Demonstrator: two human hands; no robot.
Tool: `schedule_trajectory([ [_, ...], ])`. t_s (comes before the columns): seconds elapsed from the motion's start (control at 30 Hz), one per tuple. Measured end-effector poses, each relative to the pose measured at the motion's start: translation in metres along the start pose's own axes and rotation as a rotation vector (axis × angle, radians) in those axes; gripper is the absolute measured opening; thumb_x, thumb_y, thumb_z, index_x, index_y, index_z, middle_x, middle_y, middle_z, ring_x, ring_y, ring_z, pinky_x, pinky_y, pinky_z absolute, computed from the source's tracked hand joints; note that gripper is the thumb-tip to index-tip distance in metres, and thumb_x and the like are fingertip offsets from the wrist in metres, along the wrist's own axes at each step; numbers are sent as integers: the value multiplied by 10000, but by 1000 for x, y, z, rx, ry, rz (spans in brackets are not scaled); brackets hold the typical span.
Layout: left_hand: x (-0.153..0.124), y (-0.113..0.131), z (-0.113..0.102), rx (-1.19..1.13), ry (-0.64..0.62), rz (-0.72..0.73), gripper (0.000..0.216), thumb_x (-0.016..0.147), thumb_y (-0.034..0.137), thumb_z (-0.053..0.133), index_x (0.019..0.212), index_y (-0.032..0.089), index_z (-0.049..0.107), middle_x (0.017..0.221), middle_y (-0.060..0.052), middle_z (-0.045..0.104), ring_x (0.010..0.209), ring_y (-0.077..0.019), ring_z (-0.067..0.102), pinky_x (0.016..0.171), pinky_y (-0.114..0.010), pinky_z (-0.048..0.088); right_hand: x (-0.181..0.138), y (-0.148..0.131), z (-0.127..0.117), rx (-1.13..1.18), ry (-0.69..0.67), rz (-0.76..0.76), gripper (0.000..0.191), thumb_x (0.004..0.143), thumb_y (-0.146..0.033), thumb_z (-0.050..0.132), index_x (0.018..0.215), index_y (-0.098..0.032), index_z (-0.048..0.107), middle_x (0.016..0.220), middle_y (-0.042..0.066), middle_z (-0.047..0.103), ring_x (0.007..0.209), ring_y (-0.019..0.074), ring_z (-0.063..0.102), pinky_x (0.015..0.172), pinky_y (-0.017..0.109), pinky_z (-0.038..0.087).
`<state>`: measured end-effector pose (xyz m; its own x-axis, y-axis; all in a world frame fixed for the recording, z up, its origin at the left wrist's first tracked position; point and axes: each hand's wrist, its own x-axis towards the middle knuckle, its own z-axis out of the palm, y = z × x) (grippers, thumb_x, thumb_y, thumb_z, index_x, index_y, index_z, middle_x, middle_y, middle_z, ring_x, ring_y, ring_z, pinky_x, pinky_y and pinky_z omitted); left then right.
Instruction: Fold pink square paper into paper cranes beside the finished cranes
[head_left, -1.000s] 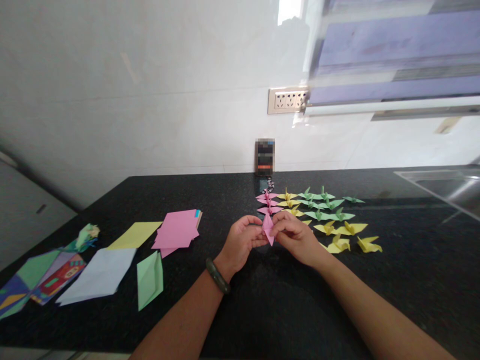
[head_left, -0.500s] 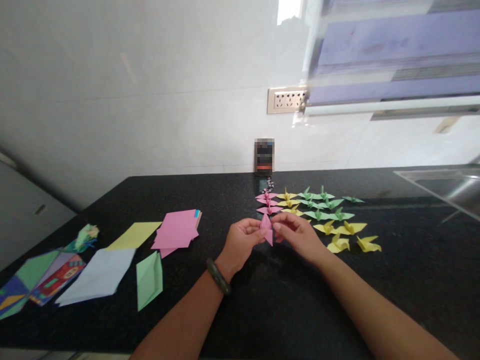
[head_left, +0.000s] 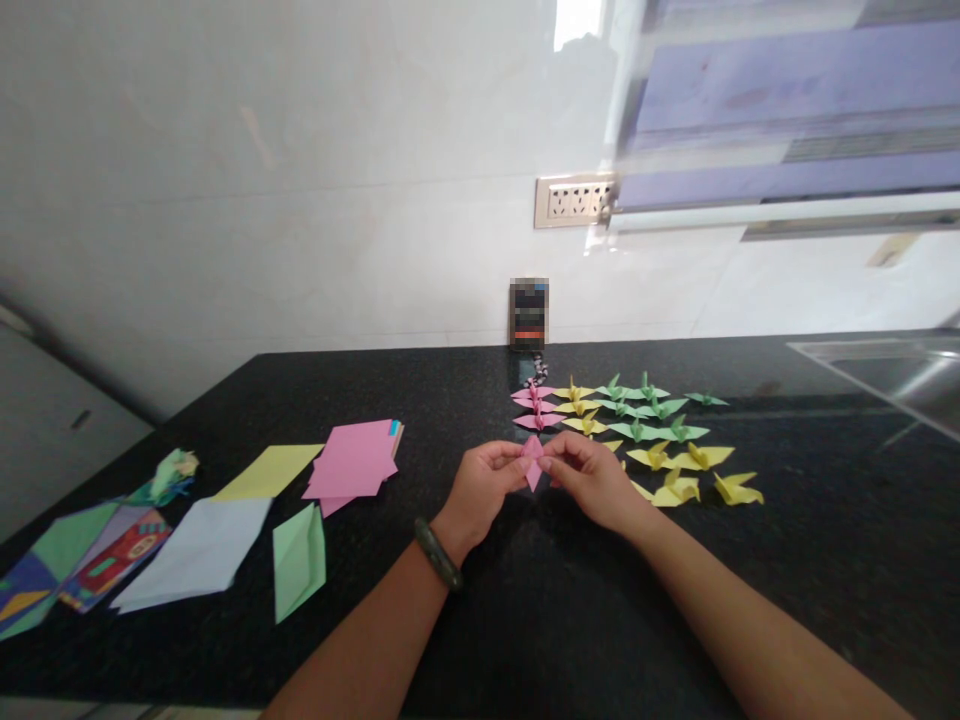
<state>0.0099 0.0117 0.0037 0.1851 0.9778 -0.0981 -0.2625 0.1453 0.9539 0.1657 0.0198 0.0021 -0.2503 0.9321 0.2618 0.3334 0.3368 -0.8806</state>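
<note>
Between my two hands is a small piece of folded pink origami paper [head_left: 533, 474], diamond-shaped and held just above the counter. My left hand [head_left: 487, 485], with a dark bangle on its wrist, pinches the left side between thumb and fingers. The right side is pinched by my right hand [head_left: 592, 475]. Just beyond my fingers lie pink paper cranes [head_left: 537, 421] in a short column. Yellow paper cranes [head_left: 676, 487] and green paper cranes [head_left: 637, 430] stand in rows beyond and to the right of my right hand.
Left on the black counter [head_left: 420, 620] are pink paper sheets [head_left: 352, 460], a yellow sheet [head_left: 270, 472], white sheets [head_left: 202, 550], a folded green paper [head_left: 298, 562] and a colourful packet [head_left: 116, 560]. A pixelated dark object [head_left: 529, 315] leans on the wall. A sink [head_left: 900, 370] is at right.
My right thumb and fingers have closed in on the pink paper's right side. The paper has turned slightly and now points more nearly straight towards me.
</note>
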Motion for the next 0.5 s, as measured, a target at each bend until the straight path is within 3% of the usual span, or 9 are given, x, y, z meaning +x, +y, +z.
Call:
schedule_trajectory([
  [0.27,-2,0,1,167,-36,110,239,632,308,679,765,110,669,690,-43,665,610,-120,576,579,-221,439,0,0,0,-5,6,-7,156,783,-312,527,734,-173,577,655,7,555,577,118,502,525,245,419],
  [0.5,0,-1,1,206,41,101,210,609,308,689,669,108,667,585,-32,644,513,-105,543,511,-211,422,0,1,3,59,-27,31,186,785,-344,523,739,-172,573,648,2,572,557,114,520,527,246,437],
])
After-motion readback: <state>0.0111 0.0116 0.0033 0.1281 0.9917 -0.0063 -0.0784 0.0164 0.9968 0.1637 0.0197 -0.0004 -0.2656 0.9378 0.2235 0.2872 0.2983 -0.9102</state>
